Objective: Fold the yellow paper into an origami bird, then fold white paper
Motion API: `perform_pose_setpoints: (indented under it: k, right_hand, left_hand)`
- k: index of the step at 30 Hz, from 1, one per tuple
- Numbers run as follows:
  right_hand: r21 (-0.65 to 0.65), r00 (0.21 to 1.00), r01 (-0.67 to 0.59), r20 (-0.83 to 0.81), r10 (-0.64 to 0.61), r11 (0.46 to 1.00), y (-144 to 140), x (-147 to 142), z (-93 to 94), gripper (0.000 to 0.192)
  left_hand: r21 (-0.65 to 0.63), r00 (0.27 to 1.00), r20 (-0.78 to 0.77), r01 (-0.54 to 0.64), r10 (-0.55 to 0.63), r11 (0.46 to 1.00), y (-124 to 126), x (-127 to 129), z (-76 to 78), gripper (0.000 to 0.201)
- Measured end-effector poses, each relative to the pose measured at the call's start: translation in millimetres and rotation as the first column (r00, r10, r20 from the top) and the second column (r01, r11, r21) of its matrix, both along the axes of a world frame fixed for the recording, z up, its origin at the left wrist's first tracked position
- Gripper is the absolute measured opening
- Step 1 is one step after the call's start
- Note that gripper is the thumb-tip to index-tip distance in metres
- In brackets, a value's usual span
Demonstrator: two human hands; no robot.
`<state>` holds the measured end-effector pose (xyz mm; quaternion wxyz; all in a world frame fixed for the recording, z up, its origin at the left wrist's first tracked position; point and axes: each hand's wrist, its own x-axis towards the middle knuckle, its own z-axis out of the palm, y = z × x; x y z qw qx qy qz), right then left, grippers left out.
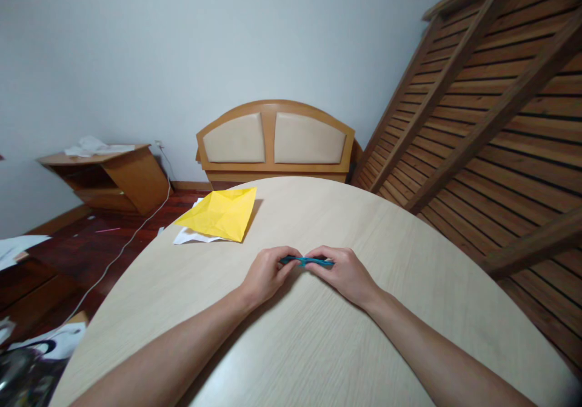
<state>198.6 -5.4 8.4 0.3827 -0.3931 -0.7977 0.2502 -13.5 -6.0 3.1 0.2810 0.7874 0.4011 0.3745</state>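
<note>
Between my two hands is a small piece of folded blue paper (pixel 304 262), seen nearly edge-on over the middle of the table. My left hand (pixel 269 272) pinches its left part between thumb and fingers. On the right part, my right hand (pixel 344 269) has the same kind of pinch, and the fingertips of both hands almost meet at the centre. Much of the paper is hidden by my fingers. Beyond my left hand lies a creased yellow sheet of paper (pixel 222 213), resting partly over white paper (pixel 193 237).
The round wooden table (pixel 364 346) spans the foreground. Behind it stands a headboard (pixel 273 137) against the wall. Wooden slats (pixel 491 110) lean on the right. A small cabinet (pixel 131 179) with white papers on top and a white cable (pixel 122 249) are at left.
</note>
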Motion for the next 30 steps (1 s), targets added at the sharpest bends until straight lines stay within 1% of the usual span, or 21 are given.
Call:
perform_pose_setpoints:
  k: [5,7,9,12,15,19,22,25,28,30]
  right_hand:
    - [-0.082,0.998,0.013,-0.063,-0.018,0.997,2.1,1.6,-3.3,0.011]
    - [-0.128,0.992,0.024,-0.12,-0.04,0.991,4.0,2.0,-4.6,0.015]
    - [-0.22,0.975,0.032,-0.209,-0.079,0.975,6.0,2.1,-5.9,0.027]
    - [-0.379,0.937,-0.017,-0.329,-0.117,0.925,7.8,0.3,-7.3,0.043]
    - [-0.465,0.92,-0.085,-0.375,-0.109,0.881,7.2,-3.6,-7.3,0.038]
    - [-0.496,0.905,-0.104,-0.406,-0.124,0.862,5.4,-8.1,-4.1,0.034]
    - [-0.504,0.895,-0.116,-0.427,-0.13,0.856,5.8,-8.1,-1.8,0.035]
    - [-0.529,0.886,-0.141,-0.445,-0.132,0.837,8.6,-6.0,-3.2,0.039]
    - [-0.55,0.867,-0.172,-0.478,-0.139,0.817,12.8,-3.5,-7.6,0.047]
    - [-0.559,0.86,-0.177,-0.489,-0.149,0.81,15.5,-1.9,-10.8,0.049]
  left_hand:
    - [-0.044,0.997,-0.079,-0.021,0.018,0.999,1.6,-2.7,-1.6,0.015]
    - [-0.074,0.997,-0.073,-0.034,0.028,0.997,2.7,-3.1,-1.5,0.016]
    - [-0.109,0.999,-0.017,-0.047,0.045,0.993,4.2,-2.6,-1.1,0.015]
    - [-0.163,0.992,0.094,-0.07,0.086,0.984,6.2,-0.3,-1.1,0.013]
    - [-0.234,0.977,0.186,-0.06,0.106,0.97,6.9,2.1,-2.1,0.012]
    - [-0.309,0.955,0.27,-0.033,0.121,0.951,6.5,3.8,-3.6,0.018]
    - [-0.333,0.952,0.272,-0.043,0.14,0.942,7.3,4.0,-3.1,0.019]
    - [-0.376,0.955,0.253,-0.048,0.153,0.926,9.9,3.2,-2.0,0.023]
    - [-0.419,0.951,0.264,-0.035,0.159,0.907,12.5,1.9,-1.7,0.028]
    - [-0.44,0.949,0.27,-0.026,0.16,0.898,13.2,1.2,-1.9,0.032]
